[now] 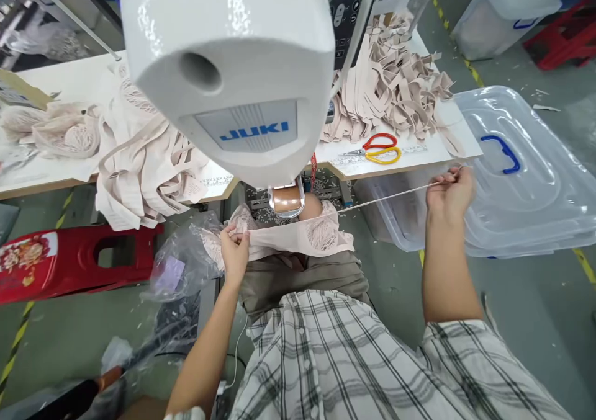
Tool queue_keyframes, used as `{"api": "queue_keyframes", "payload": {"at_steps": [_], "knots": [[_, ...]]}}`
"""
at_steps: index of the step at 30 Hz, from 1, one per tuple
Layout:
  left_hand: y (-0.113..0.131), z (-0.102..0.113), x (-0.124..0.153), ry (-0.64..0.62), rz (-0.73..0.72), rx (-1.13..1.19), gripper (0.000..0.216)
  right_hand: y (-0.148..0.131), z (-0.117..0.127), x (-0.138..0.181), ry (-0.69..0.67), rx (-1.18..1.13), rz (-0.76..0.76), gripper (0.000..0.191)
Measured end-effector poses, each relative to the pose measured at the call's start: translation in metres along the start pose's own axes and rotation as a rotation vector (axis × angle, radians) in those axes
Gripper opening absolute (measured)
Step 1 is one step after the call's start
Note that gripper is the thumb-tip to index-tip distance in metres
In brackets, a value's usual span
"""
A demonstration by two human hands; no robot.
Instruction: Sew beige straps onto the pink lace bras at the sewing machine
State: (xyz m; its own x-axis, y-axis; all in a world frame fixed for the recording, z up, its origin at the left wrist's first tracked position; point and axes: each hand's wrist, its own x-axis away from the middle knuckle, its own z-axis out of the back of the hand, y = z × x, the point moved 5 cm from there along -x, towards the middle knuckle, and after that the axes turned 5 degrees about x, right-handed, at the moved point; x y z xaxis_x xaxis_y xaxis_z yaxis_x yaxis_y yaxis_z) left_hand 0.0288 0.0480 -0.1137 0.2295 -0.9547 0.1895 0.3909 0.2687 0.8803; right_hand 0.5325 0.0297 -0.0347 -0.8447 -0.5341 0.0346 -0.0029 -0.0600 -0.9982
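A pale pink bra with lace cups [298, 237] lies across my lap, below the head of a white JUKI sewing machine [233, 66]. Its upper edge is pinched between the fingers of my left hand [235, 252], near the left lace cup. Out to the right, my right hand [451, 193] is closed on the end of a narrow pale strap [391, 195]. That strap stretches taut from the bra's right side up to my fingers.
Pale fabric strips [386, 79] are heaped on the right tabletop, with red-and-yellow-handled scissors [379, 149] in front. More pale pieces [144, 153] hang over the left edge. A lidded clear bin [535, 178] stands right; a red stool [74, 259] stands left beside a plastic bag [186, 259].
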Motion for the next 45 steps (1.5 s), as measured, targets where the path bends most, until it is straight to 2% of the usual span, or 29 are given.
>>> {"api": "queue_keyframes", "payload": {"at_steps": [2,4,7,9,11,12,15,19,26,29,32,34,36,38,40,42,45], "knots": [[0.012,-0.012,0.002,0.086,-0.091,0.009,0.026,-0.007,-0.012,0.017,-0.057,0.039,0.050,0.037],[0.030,-0.025,0.008,0.059,-0.186,0.016,0.021,-0.006,-0.035,0.052,-0.207,0.093,0.076,0.034],[0.067,-0.039,0.022,-0.131,-0.311,0.017,0.015,-0.003,-0.074,0.122,-0.582,0.213,0.113,0.026],[0.096,-0.042,0.036,-0.293,-0.407,0.008,0.015,-0.009,-0.092,0.167,-0.887,0.344,0.279,0.014],[0.123,-0.043,0.050,-0.465,-0.533,-0.024,0.021,-0.018,-0.099,0.198,-1.086,0.416,0.424,0.007],[0.133,-0.041,0.056,-0.513,-0.577,-0.056,0.022,-0.021,-0.100,0.206,-1.134,0.432,0.455,0.008],[0.148,-0.034,0.067,-0.512,-0.673,-0.194,0.026,-0.026,-0.101,0.215,-1.182,0.501,0.472,0.008],[0.142,-0.033,0.073,-0.472,-0.760,-0.342,0.029,-0.028,-0.105,0.219,-1.189,0.599,0.514,0.009],[0.137,-0.038,0.076,-0.454,-0.865,-0.338,0.036,-0.032,-0.115,0.217,-1.323,0.540,0.455,0.019],[0.135,-0.038,0.071,-0.507,-0.779,-0.243,0.034,-0.026,-0.117,0.209,-1.298,0.462,0.320,0.019],[0.133,-0.034,0.065,-0.576,-0.678,-0.158,0.027,-0.014,-0.115,0.193,-1.170,0.387,0.099,0.022],[0.135,-0.029,0.062,-0.581,-0.668,-0.144,0.023,-0.010,-0.114,0.188,-1.145,0.346,0.054,0.023],[0.139,-0.024,0.061,-0.569,-0.691,-0.156,0.020,-0.014,-0.116,0.194,-1.279,0.326,0.174,0.019],[0.144,-0.021,0.062,-0.568,-0.716,-0.180,0.016,-0.022,-0.118,0.208,-1.458,0.304,0.404,0.015],[0.149,-0.021,0.064,-0.577,-0.751,-0.190,0.014,-0.030,-0.118,0.221,-1.556,0.275,0.608,0.014],[0.153,-0.020,0.065,-0.585,-0.771,-0.175,0.013,-0.034,-0.119,0.230,-1.591,0.272,0.731,0.015],[0.156,-0.019,0.066,-0.606,-0.716,-0.129,0.010,-0.041,-0.118,0.233,-1.520,0.265,0.909,0.018]]}}
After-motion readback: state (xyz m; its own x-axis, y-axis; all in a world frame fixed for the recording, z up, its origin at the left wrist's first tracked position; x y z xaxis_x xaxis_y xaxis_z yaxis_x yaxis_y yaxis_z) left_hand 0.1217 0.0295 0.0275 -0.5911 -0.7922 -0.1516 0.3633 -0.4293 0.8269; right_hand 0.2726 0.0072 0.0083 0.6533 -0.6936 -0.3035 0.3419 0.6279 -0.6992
